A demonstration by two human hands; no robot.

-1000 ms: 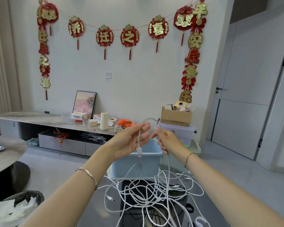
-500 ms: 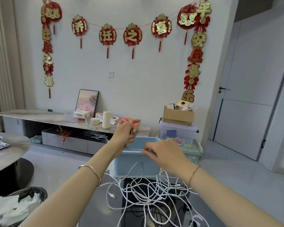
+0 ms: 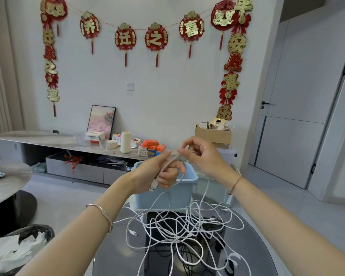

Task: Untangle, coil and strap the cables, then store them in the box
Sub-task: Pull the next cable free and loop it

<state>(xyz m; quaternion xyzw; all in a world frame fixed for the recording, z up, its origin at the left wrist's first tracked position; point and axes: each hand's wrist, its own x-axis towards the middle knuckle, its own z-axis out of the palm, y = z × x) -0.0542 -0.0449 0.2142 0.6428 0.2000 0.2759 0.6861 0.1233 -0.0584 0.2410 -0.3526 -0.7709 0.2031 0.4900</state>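
A tangle of white cables (image 3: 179,226) lies on the round glass table (image 3: 118,255) in front of a light blue box (image 3: 179,196). My left hand (image 3: 157,174) holds loops of one white cable (image 3: 172,161) above the box, and its USB plug (image 3: 153,185) hangs below the palm. My right hand (image 3: 201,156) pinches the same cable just right of the left hand's fingertips. From there the cable drops down past the box into the tangle. Some black cables (image 3: 185,253) lie under the white ones.
A bin with a black liner and white paper (image 3: 18,248) stands at the lower left. A round marble table (image 3: 6,180) is at the left. A long low shelf (image 3: 54,139) with small items runs along the wall. A cardboard box (image 3: 213,134) sits on a clear bin behind.
My right hand has risen from over the box to meet the left hand. The left hand has dropped a little, with cable loops and the USB plug now in it.
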